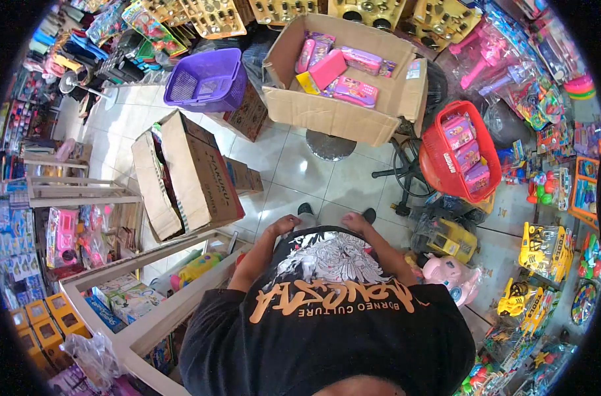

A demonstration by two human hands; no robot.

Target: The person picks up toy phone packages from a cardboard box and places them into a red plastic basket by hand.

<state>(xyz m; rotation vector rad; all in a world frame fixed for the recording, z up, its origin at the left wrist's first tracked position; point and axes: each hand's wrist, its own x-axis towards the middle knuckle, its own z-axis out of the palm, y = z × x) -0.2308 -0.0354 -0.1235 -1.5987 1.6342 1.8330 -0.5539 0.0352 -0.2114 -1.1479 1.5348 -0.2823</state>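
Low in front of my black printed shirt (340, 290) hang both hands. My left hand (286, 224) has its fingers loosely curled, with nothing showing in it. My right hand (357, 223) is also curled closed, and no object shows there. Neither hand touches any goods. Ahead, an open cardboard box (333, 119) holds several pink and purple packaged toys (356, 91). To its right, a red basket (445, 158) contains similar pink packs (468, 157). Left of my hands stands a tall brown carton (198, 171) with its flaps open.
A purple basket (208, 89) rests on another carton (246, 115) at the back left. A white-framed glass case (142, 323) is close on my left. Bagged toys (452, 274) and yellow tool sets (544, 251) crowd the right side. A round stool seat (330, 146) is below the open box.
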